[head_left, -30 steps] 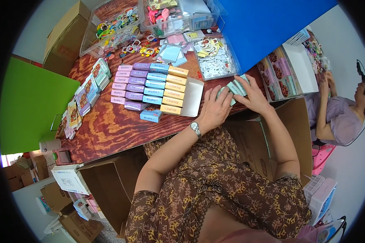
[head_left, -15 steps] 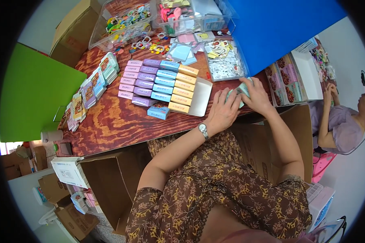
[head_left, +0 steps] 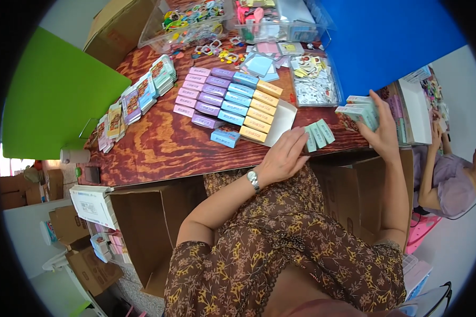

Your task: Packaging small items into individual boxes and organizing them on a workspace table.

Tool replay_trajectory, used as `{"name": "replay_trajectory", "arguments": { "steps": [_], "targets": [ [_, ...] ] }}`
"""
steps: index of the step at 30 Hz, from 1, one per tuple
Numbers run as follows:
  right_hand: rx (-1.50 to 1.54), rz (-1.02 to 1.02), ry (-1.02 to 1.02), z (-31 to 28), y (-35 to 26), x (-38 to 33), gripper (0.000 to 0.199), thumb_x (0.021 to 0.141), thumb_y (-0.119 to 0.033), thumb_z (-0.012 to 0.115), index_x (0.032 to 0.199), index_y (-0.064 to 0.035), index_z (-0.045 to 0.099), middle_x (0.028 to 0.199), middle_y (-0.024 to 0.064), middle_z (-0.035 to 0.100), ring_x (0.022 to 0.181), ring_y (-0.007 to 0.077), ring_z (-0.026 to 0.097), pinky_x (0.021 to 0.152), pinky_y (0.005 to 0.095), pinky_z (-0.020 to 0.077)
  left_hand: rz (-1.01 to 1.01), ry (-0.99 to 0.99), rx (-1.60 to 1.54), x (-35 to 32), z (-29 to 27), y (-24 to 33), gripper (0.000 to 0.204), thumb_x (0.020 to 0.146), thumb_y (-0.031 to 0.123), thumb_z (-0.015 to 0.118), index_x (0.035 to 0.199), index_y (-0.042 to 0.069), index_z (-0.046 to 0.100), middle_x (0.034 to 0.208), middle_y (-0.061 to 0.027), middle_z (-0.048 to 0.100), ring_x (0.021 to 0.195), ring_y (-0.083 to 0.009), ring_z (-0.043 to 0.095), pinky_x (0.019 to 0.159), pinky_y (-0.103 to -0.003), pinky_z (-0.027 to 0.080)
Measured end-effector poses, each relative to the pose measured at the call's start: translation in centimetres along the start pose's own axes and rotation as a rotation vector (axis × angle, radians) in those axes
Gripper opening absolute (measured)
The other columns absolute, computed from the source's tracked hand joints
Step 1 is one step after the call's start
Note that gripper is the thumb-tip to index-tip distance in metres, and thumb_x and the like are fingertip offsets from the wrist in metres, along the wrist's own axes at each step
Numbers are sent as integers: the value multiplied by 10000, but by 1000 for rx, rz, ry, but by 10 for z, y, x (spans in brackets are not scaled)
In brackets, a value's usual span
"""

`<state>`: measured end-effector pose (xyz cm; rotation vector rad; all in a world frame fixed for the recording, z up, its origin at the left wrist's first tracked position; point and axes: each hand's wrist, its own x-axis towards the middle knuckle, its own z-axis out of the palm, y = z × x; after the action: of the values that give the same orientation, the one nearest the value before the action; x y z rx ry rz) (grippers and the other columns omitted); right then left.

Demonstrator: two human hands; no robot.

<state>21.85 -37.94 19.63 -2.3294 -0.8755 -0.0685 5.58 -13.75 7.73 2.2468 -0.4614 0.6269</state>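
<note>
My right hand (head_left: 384, 133) has its thumb and fingers around several small mint-green boxes (head_left: 360, 112) at the right of the table. My left hand (head_left: 284, 156) lies with fingers stretched at the table's front edge, against the left side of a short row of mint-green boxes (head_left: 319, 135). Left of it, rows of pink, purple, blue and yellow boxes (head_left: 230, 100) stand in a white tray (head_left: 283, 122). One loose blue box (head_left: 225, 138) sits just in front of them.
Stacks of flat printed cartons (head_left: 140, 94) line the table's left. At the back are clear bins of trinkets (head_left: 188, 33) and a clear tray of small cards (head_left: 316, 87). A blue panel (head_left: 391, 42) and a green panel (head_left: 53, 100) rise beside the table. Another person (head_left: 447, 174) sits at right.
My right hand has moved right, away from my left hand, onto several mint-green boxes. A row of mint-green boxes now shows beside my left hand. The whole view has shifted.
</note>
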Motion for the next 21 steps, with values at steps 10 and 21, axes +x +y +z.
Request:
{"name": "replay_trajectory", "arguments": {
  "steps": [10,21],
  "targets": [
    [46,-154,59,21,-38,16,720,783,-5,697,1462,-12,459,1374,148,522,1270,281,532,1075,385,410,100,-334,643,-53,7,-35,489,881,91,559,1314,-134,529,979,-198,648,925,-290,647,841,-371,563],
    [118,-306,12,42,-83,29,745,761,-4,724,1460,-23,467,1382,161,515,1279,288,528,1077,388,417,44,-297,710,-79,-7,-36,538,807,65,580,1305,-133,547,789,-83,602,720,-207,607,647,-317,548]
  ]
}}
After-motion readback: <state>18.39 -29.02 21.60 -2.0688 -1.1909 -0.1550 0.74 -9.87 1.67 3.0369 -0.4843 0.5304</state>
